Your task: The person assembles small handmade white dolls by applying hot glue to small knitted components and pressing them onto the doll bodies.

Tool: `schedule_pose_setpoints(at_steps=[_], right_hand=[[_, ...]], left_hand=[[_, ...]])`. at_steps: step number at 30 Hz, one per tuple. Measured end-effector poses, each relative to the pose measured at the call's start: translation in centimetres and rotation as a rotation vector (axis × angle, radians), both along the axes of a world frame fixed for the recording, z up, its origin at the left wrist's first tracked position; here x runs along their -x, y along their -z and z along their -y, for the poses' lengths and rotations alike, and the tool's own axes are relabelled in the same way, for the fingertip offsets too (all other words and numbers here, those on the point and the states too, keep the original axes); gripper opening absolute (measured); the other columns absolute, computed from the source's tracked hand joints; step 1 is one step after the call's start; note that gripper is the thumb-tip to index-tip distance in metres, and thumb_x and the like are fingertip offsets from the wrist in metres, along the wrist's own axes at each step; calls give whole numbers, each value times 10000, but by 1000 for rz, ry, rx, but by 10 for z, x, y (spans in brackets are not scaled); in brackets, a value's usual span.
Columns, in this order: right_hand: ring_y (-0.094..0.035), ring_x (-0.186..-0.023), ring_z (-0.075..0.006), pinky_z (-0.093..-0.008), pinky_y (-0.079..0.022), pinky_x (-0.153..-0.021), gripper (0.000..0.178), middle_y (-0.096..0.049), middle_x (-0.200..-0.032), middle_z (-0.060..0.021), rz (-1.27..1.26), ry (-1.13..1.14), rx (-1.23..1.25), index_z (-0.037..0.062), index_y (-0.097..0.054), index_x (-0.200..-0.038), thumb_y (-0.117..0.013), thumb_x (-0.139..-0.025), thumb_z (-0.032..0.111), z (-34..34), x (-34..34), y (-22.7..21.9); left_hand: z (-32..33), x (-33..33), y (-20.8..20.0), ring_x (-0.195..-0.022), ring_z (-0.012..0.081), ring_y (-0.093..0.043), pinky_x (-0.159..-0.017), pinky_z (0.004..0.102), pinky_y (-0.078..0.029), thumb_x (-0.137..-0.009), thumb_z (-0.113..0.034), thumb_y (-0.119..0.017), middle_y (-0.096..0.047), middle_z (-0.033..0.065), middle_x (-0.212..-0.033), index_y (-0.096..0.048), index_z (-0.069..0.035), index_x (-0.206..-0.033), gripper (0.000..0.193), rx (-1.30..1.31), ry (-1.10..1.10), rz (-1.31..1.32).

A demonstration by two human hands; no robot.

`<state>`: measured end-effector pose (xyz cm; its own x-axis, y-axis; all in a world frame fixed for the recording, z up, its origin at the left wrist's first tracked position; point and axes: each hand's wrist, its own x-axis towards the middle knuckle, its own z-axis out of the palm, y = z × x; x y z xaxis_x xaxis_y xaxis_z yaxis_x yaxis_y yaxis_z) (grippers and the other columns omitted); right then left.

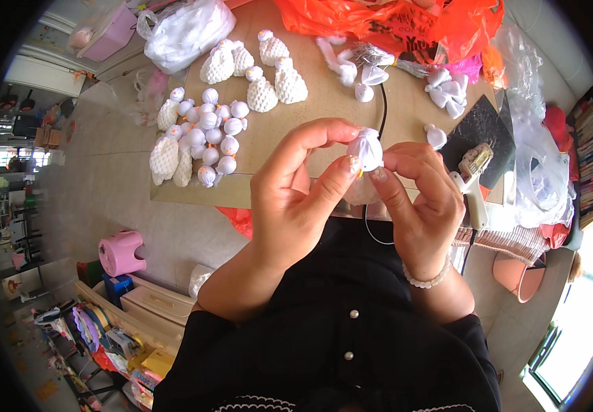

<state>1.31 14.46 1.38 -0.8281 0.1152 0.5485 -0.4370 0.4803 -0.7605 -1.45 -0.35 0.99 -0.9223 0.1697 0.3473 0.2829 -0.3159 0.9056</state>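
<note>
One ball (pixel 366 152), likely light, soft, best held by its folds (pixel 367 137); left hand (pixel 296 184) pinching it, right hand (pixel 423 196) near-closed alongside, hold unclear.

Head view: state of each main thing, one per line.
Left hand, pinching white ball
Right hand, touching white ball
White ball, held, cloth gathered
White heads, clustered, unheld
Bumpy white bodies, some head-topped
Glue gun, unheld
Red bag, crumpled
White bag, bulging
Black board, white-smudged
</note>
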Motion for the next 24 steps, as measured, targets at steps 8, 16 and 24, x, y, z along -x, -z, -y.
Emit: schedule_pose_setpoints(at_steps=[8, 16, 24], right_hand=[[-584, -755, -235, -318, -424, -703, 115, -610, -770, -83, -22, -8, -141, -3, -637, -831, -683, -726, -21, 0, 0, -6], [-609, -737, -234, -310, -454, -688, 114, -632, -781, -99, 97, 25, -16, -8, -643, -823, -699, -725, -26, 2, -2, -9], [-631, -724, -184, -269, -491, -661, 149, -660, -810, -93, 169, 77, 6, 2, -669, -851, -753, -739, 51, -2, -3, -9]], left_hand=[[-1, 0, 1, -984, 154, -575, -823, 263, -495, -849, 81, -607, -577, 153, -1097, -589, 76, -1043, 194, -27, 39, -47], [-9, -2, 8, -987, 153, -579, -834, 274, -495, -866, 61, -603, -601, 114, -1054, -568, 60, -1076, 213, -248, 35, 81], [-10, -5, 3, -995, 132, -573, -871, 268, -456, -891, -4, -600, -609, 86, -1065, -543, 25, -1134, 251, -369, 133, 315]])
